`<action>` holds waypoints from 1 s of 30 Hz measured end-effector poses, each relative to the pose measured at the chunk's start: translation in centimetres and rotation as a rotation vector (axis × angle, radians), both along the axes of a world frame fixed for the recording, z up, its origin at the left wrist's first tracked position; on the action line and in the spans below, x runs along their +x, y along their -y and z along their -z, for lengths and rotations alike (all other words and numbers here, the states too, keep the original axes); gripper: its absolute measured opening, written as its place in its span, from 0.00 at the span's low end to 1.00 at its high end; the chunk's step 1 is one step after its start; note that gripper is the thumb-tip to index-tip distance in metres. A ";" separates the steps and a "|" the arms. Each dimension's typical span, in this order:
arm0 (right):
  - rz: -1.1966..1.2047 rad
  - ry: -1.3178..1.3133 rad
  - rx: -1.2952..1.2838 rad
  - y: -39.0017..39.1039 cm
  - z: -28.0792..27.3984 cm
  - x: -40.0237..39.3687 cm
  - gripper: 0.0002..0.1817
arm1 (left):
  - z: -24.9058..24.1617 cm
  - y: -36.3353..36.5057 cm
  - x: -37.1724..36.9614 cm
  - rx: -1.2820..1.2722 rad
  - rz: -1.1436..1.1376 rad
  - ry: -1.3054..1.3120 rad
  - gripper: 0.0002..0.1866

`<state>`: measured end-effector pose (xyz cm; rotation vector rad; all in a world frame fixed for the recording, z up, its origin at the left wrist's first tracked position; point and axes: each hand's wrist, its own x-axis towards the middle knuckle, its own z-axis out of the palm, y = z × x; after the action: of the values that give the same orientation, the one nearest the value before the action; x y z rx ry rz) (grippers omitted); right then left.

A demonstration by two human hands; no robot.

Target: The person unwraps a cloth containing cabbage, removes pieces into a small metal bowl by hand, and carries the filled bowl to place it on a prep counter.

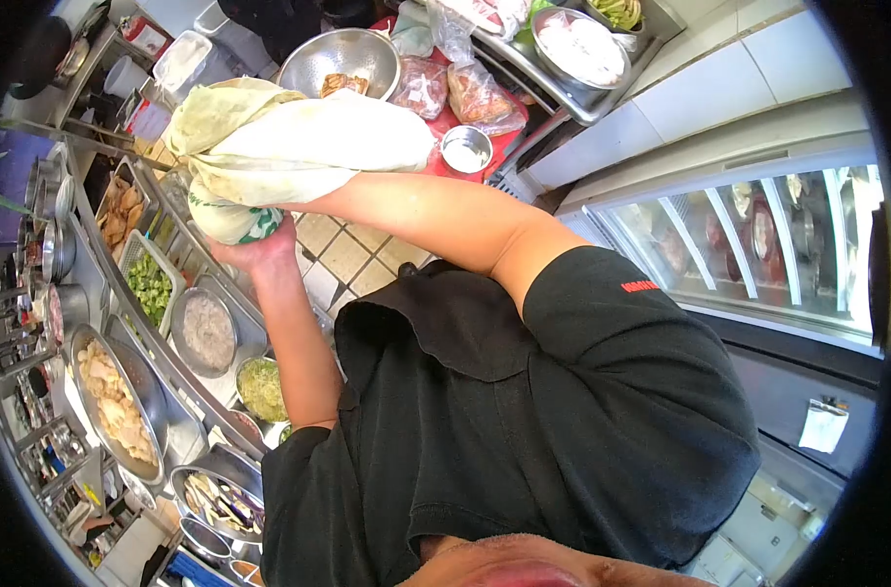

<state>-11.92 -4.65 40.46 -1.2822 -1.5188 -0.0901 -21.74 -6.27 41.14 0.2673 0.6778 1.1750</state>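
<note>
A long white and pale yellow-green cloth is draped over the end of my right forearm. Beneath its folds my right hand is hidden, so its fingers cannot be made out. Just below the cloth's left end is a rounded white item with green print. My left hand grips the lower side of this item, its fingers partly hidden behind it. The cloth touches the top of the item, and both are close to the edge of the counter on the left.
A metal colander, bagged meat and a small metal bowl stand ahead on a red surface. Pans of food, including green pieces and pale chunks, line the left. A glass-fronted fridge is at the right.
</note>
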 end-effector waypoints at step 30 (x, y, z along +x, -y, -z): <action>-0.114 -0.002 -0.272 -2.0 -2.3 7.4 0.21 | 15.2 -4.4 -13.6 -0.014 0.217 -0.470 0.23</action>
<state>-4.48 -2.67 42.74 -1.4030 -1.6393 0.1983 -35.33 -1.91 25.94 0.6007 1.0382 0.9033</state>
